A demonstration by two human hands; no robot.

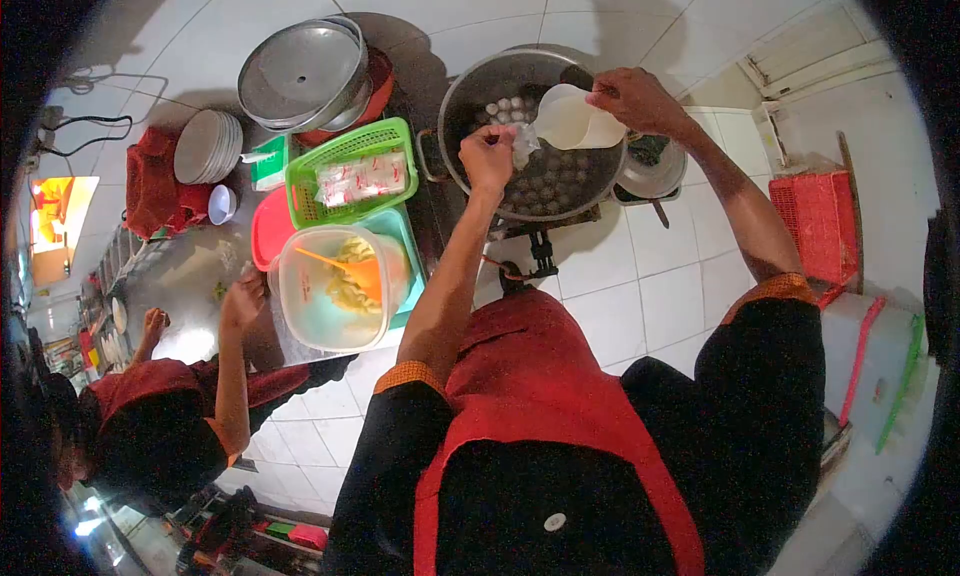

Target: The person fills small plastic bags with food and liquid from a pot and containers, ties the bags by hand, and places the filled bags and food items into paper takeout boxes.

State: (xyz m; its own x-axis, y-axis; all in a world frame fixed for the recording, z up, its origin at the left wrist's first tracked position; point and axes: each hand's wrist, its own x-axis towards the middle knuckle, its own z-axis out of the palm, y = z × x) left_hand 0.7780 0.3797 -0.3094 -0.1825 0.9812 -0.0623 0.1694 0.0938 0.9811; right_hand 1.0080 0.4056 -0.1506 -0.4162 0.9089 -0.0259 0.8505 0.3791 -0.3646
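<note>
Over a large round metal pot (450, 126) my left hand (489, 160) pinches a small clear plastic bag (524, 144). My right hand (632, 98) grips a whitish plastic jug (578, 118), tilted beside the bag, its mouth close to it. Dark liquid fills the pot, with many round balls (560, 184) in it; a paler group of balls (508, 110) lies near the back left. Whether anything flows from the jug is too small to tell.
Left of the pot are a green basket (297, 198) with packets, a clear tub (292, 311) with yellowish food and an orange scoop, stacked plates (207, 148) and metal lids (300, 73). A co-worker (150, 416) is at the lower left. A red crate (815, 226) stands right.
</note>
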